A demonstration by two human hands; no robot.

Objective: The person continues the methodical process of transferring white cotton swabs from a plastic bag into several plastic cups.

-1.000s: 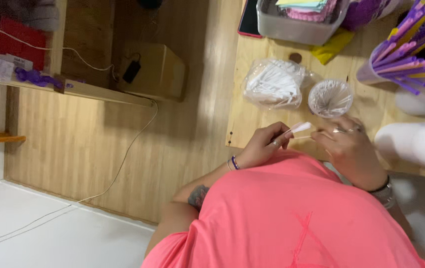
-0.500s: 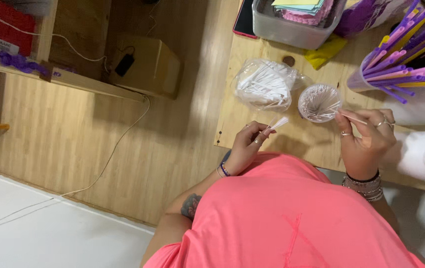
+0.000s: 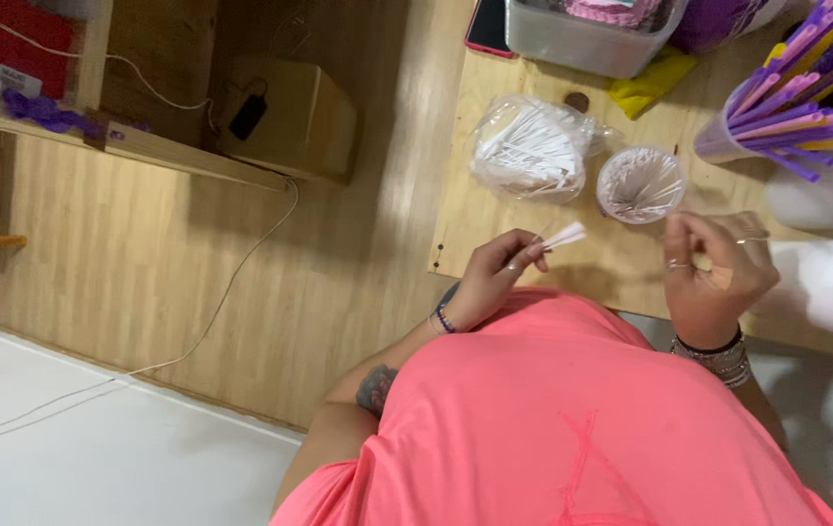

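Right hand [image 3: 713, 278] withdrew, curled empty | left hand [image 3: 499, 278] pinches one white strip [image 3: 564, 236]

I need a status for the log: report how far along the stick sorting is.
Done: some white sticks stand in the clear cup. In hand: the left hand pinches a small white bundle; the right hand looks empty. Left: the plastic bag holds many sticks.

A home craft corner: a plywood desk [image 3: 523, 263] with a cup of coloured paper strips [image 3: 806, 107], a plastic storage bin [image 3: 582, 39], wood-look flooring [image 3: 144, 282].
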